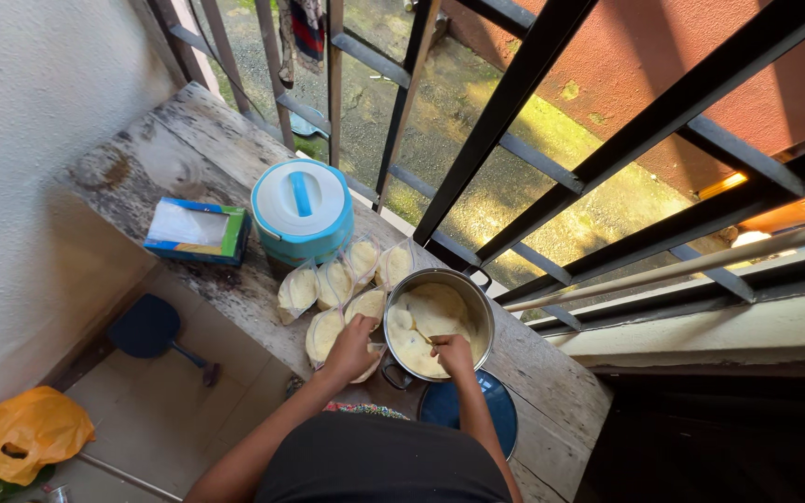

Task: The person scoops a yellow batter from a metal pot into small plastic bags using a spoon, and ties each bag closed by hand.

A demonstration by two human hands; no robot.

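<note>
Seen from above: right hand (455, 354) inside the steel pot (437, 322) of pale yellow dough, grip w/ fingers curled around something, can't tell what; left hand (350, 350) pinches a filled clear bag (326, 333) beside it on the wooden tabletop (188, 149). Pot sits nr the tabletop's edge; a hard push could tip it. More filled bags (365, 256) lean against a teal lidded container (302, 210); a blue-green rectangular box (197, 231) lies further left.

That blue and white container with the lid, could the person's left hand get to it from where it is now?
Probably yes. The left hand rests on a filled bag by the pot, and the blue and white container stands further along the same wooden bench. Only the low filled plastic bags lie between them, so the hand could pass over them.
</note>
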